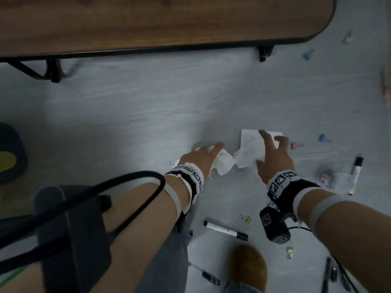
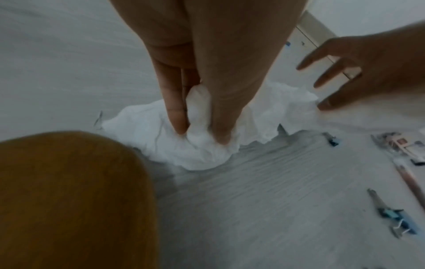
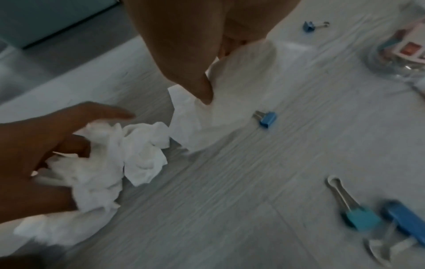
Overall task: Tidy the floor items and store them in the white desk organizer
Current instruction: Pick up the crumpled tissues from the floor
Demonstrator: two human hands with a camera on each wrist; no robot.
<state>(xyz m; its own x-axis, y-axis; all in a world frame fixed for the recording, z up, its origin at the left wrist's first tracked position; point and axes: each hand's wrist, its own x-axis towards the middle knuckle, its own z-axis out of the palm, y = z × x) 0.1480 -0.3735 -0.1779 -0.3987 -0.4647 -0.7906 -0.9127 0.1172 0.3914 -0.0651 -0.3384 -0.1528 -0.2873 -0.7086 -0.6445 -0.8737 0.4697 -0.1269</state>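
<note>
A crumpled white tissue [image 1: 224, 163] lies on the grey floor, and my left hand [image 1: 211, 153] grips it. In the left wrist view my thumb and fingers [image 2: 174, 109] pinch a bunch of that tissue [image 2: 197, 156]. Just to its right lies a flatter white tissue [image 1: 249, 149]. My right hand [image 1: 273, 151] hovers over it with fingers spread. In the right wrist view my thumb [image 3: 202, 91] presses on the flatter tissue [image 3: 230, 112]. The white desk organizer is not in view.
Two markers [image 1: 225, 229] [image 1: 356, 174], a blue binder clip [image 1: 324, 138], a pink one [image 1: 296, 145], a yellow one [image 1: 246, 218] and a clear bag of small items [image 1: 330, 176] lie about. The wooden desk [image 1: 148, 24] stands ahead; a brown slipper [image 1: 248, 269] is near.
</note>
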